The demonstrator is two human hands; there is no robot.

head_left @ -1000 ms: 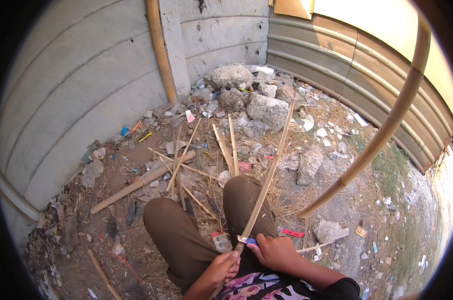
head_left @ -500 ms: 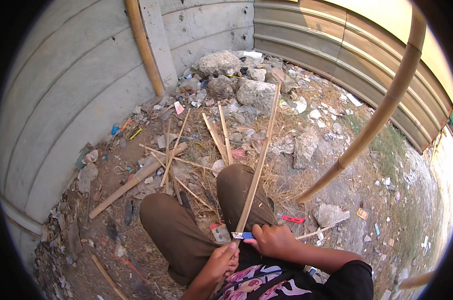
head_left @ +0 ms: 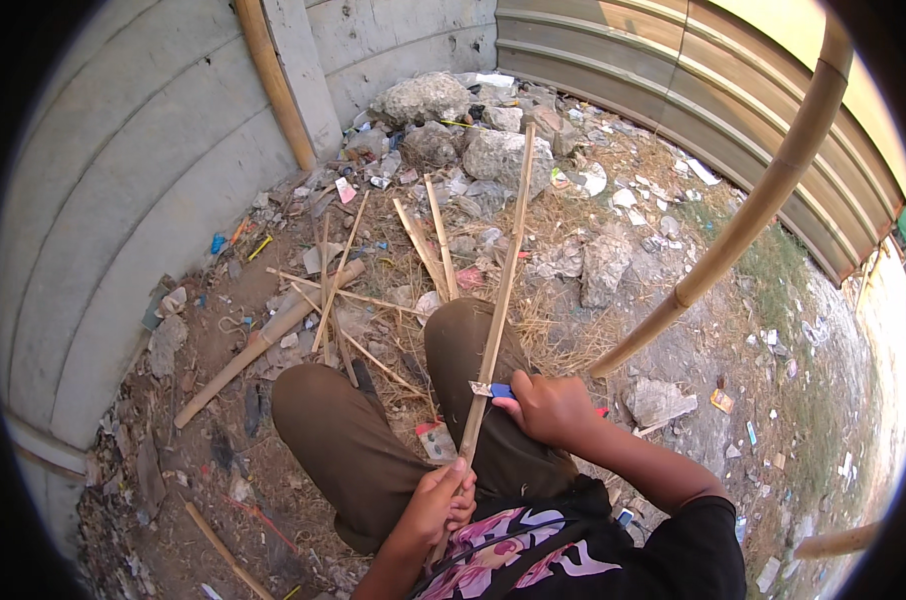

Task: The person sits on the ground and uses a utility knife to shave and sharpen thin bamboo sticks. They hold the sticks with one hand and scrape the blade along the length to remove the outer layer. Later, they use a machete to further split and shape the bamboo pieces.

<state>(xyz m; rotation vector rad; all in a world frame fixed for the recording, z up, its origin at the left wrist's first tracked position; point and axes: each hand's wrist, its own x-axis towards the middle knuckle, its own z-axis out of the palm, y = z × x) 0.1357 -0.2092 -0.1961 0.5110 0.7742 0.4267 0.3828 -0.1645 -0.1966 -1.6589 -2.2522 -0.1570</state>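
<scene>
A long, narrow bamboo strip (head_left: 500, 295) slants up and away from my lap, across my bent right knee. Its lower part is wrapped in the closed fingers of my left hand (head_left: 441, 508), close to my shirt. My right hand (head_left: 553, 408) is closed around a blue-handled cutter knife (head_left: 501, 391), thumb near the blade end. The short blade lies across the strip, above my left hand; how deep it bites cannot be made out. The strip's lowest end is partly hidden by my hand.
Several bamboo strips (head_left: 345, 270) and a thicker bamboo piece (head_left: 263, 340) lie on littered ground ahead. A bamboo pole (head_left: 713, 265) leans on the right. Rocks (head_left: 508, 165) sit near the corner of a concrete wall (head_left: 163, 180) and a metal fence (head_left: 613, 55).
My right hand and the cutter knife have moved up along the strip, away from my left hand. The strip tilts slightly more upright, and the view has shifted a little.
</scene>
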